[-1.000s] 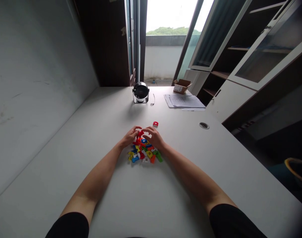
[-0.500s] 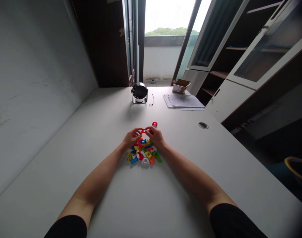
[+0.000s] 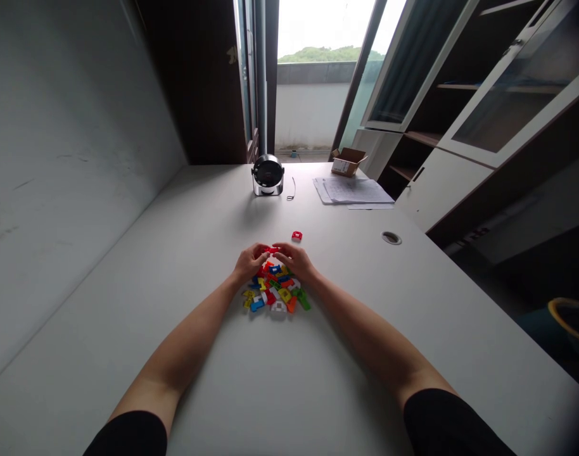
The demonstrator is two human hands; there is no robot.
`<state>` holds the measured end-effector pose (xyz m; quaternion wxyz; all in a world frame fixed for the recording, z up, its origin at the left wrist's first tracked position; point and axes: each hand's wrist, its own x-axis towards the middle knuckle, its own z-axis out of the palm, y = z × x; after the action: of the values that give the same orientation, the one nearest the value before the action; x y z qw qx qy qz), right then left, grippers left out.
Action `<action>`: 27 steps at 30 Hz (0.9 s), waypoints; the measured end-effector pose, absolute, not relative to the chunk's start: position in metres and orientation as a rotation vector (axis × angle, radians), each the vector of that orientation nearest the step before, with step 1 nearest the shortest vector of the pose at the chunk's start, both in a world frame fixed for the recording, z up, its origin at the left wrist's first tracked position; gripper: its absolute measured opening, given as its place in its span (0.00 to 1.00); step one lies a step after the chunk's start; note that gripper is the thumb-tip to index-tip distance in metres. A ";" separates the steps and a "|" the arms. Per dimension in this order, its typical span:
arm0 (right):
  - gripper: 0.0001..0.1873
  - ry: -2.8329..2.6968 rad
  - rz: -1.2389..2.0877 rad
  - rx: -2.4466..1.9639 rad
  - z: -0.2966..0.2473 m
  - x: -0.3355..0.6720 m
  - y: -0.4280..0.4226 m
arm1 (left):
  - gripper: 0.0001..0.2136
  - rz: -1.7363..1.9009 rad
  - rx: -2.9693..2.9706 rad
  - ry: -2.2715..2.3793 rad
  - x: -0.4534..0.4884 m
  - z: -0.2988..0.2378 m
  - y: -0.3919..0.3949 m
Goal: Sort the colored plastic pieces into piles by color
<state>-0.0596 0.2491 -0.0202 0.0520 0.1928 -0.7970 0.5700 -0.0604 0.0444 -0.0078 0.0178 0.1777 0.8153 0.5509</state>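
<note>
A heap of small plastic pieces (image 3: 277, 292) in red, blue, yellow, green, orange and white lies on the white table (image 3: 185, 253). Just beyond the heap my left hand (image 3: 249, 261) and my right hand (image 3: 295, 259) meet, fingertips pinched together on one small red piece (image 3: 272, 249) held between them. A separate red piece (image 3: 296, 235) lies alone on the table a little farther back and to the right.
A small round black and silver device (image 3: 267, 175) stands at the back of the table with a thin cord beside it. Sheets of paper (image 3: 353, 190) and an open cardboard box (image 3: 347, 162) lie at the back right. A cable hole (image 3: 391, 238) is on the right. Cabinets stand to the right.
Both hands lifted slightly off the heap and came together, pinching a red piece between their fingertips. The view shifted a little.
</note>
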 end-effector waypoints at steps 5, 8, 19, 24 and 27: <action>0.19 -2.447 1.646 0.573 -0.020 -0.059 0.248 | 0.19 1.634 0.583 2.586 -0.059 -0.005 0.045; 0.18 -2.417 1.636 0.578 -0.022 -0.060 0.247 | 0.18 1.590 0.591 2.637 -0.060 -0.005 0.044; 0.12 -2.336 1.470 0.692 -0.019 -0.058 0.246 | 0.20 1.641 0.554 2.532 -0.059 -0.003 0.044; 0.13 -2.364 1.422 0.761 -0.016 -0.056 0.247 | 0.23 1.778 0.495 2.364 -0.064 -0.005 0.043; 0.16 -2.380 1.445 0.782 -0.017 -0.056 0.246 | 0.24 1.869 0.495 2.232 -0.066 -0.004 0.042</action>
<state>-0.0559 0.2463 -0.0168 0.1247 0.2682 -0.8166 0.4957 -0.0661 0.0415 -0.0040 0.0941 0.1670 0.7525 0.6301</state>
